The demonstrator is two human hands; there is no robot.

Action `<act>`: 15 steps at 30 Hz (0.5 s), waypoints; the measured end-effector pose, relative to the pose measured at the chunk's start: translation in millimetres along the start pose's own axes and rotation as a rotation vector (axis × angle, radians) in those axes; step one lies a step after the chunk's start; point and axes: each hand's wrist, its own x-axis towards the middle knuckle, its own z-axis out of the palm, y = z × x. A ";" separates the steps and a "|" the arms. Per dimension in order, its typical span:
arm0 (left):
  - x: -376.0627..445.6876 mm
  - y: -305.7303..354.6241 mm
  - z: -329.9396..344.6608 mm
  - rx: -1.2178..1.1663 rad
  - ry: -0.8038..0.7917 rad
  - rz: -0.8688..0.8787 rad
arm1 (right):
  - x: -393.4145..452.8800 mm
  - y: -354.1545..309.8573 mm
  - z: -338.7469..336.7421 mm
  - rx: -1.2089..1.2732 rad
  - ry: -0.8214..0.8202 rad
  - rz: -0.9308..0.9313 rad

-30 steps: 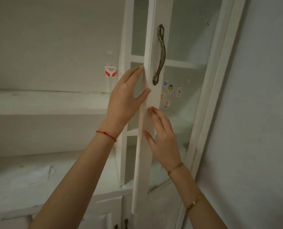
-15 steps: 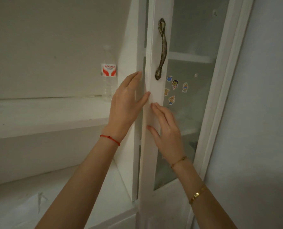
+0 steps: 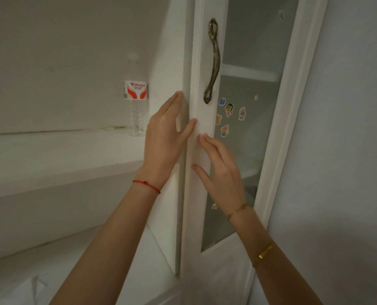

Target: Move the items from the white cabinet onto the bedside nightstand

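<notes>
The white cabinet's glass door (image 3: 202, 69) stands nearly closed in front of me, with a bronze handle (image 3: 214, 60) and cartoon stickers (image 3: 229, 110) on the glass. My left hand (image 3: 164, 139) lies flat against the cabinet's side post, thumb touching the door's edge. My right hand (image 3: 221, 172) presses its straight fingers on the door's white stile just below. Neither hand holds anything. A clear plastic water bottle (image 3: 136, 95) with a red and white label stands on the open shelf (image 3: 58, 157) to the left.
A grey wall (image 3: 348, 128) runs close along the right of the cabinet frame. A lower white counter (image 3: 62, 260) lies below the shelf, with a crumpled white sheet or bag (image 3: 22, 289) at the bottom left.
The door has swung from ajar to nearly closed against the frame. Both hands stayed on its edge while the view moved closer and the bottle came into fuller view.
</notes>
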 end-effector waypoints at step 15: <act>-14.0 -9.3 -5.1 0.015 0.009 0.074 | 0.0 4.8 -15.3 -0.016 -0.105 -0.015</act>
